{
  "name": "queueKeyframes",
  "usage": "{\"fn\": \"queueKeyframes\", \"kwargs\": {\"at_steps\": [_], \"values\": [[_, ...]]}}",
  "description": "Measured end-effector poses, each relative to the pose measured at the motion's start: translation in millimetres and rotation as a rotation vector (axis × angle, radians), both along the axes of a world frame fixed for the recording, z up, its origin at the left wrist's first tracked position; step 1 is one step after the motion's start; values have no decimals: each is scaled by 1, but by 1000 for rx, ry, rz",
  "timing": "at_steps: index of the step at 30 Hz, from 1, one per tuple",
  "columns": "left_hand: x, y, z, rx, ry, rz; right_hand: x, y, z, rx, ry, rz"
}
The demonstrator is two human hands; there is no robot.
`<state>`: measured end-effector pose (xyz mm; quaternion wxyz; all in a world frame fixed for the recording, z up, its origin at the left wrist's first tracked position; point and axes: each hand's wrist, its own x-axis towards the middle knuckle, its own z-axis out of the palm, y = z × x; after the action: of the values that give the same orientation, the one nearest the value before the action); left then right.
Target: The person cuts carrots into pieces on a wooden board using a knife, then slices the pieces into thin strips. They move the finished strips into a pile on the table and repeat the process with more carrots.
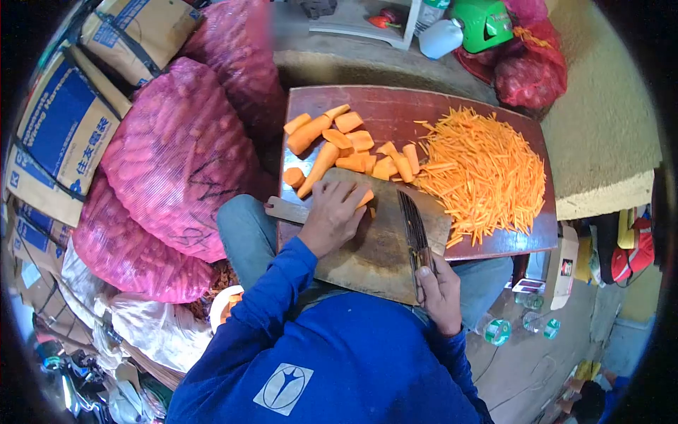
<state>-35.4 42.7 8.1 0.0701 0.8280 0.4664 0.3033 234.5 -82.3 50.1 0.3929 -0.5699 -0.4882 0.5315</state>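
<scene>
My left hand (335, 215) is closed over a carrot piece (366, 198) on the worn wooden cutting board (357, 265); the fingers hide most of the piece. My right hand (440, 293) grips the handle of a knife (411, 220), whose dark blade points away from me over the board's right side. Beyond the board lie several peeled carrot chunks (308, 136) of different lengths. A big heap of carrot strips (487, 177) covers the right part of the red-brown table (395, 102). A flat pale handle (288, 210) sticks out left of my left hand.
Pink mesh sacks (180, 155) packed with carrots stand at the left, beside cardboard boxes (63, 131). A white container (224, 305) with orange pieces is by my left elbow. Plastic bottles (496, 331) stand on the floor at right. A red net bag (530, 74) sits behind the table.
</scene>
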Motion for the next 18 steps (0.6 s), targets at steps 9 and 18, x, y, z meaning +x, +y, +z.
{"fn": "queueKeyframes", "kwargs": {"at_steps": [9,18], "values": [[-64,49,29,82,31,304,-2,6,10,-53,-73,11],[-82,59,-17,-114,-156,334,1,4,0,23,-88,3]]}}
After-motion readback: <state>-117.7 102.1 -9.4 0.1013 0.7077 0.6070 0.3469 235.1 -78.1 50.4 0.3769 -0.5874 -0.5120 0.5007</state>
